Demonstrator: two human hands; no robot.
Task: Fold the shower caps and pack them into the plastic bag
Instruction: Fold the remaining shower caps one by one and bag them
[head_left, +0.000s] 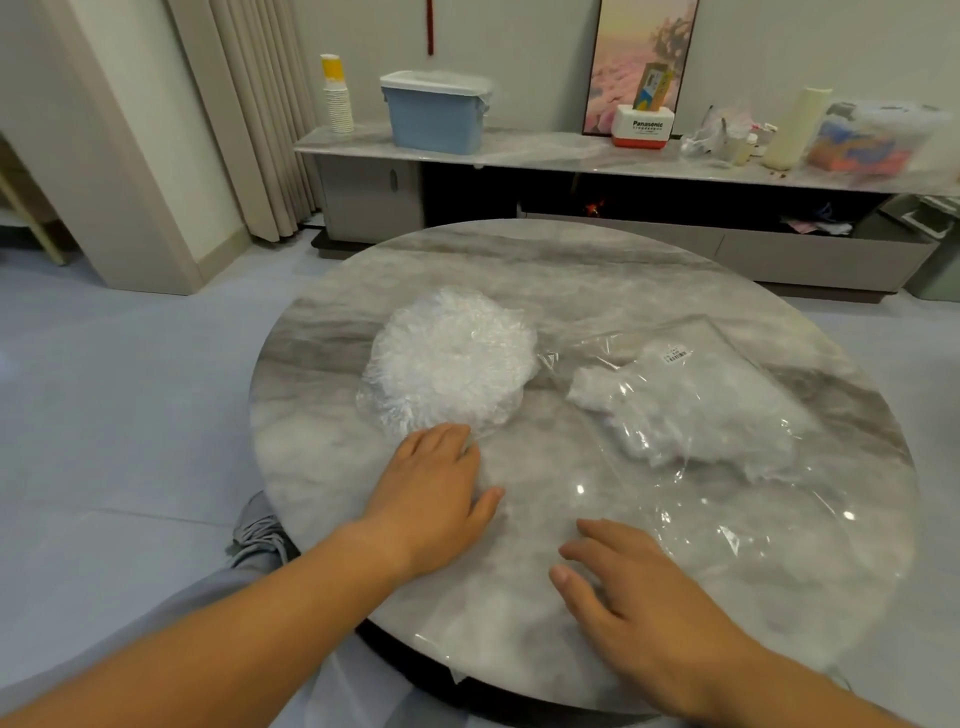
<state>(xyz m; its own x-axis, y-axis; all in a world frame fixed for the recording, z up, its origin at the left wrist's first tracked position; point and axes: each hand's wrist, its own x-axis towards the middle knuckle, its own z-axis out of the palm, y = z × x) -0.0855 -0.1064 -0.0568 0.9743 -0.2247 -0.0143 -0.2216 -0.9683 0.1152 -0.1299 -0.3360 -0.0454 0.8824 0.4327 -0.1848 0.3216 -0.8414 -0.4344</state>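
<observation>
Nearest the lens, the right hand (631, 597) lies palm down over the round marble table (597, 270), forearm entering from the lower right, its fingers (597, 532) spread apart and empty, pointing up and left. Just past those fingertips and to their right lies the clear plastic bag (717, 415), flat on the tabletop, with white crumpled caps visible inside and a small printed label near its far edge. Whether the fingertips touch the bag's near film cannot be told.

Left hand (436, 499) reaches further in, arm stretched from the lower left corner, palm down, thumb splayed to the right. Its fingers lie together and slightly curled, the tips meeting the near edge of the pile of shower caps (452, 358), a round, puffy heap of crinkled clear film; nothing is gripped. That pile sits just beyond these fingertips, close beside the bag's left corner.

Well beyond all the fingers, a low marble-topped cabinet (545, 150) carries a blue lidded bin (436, 111)
</observation>
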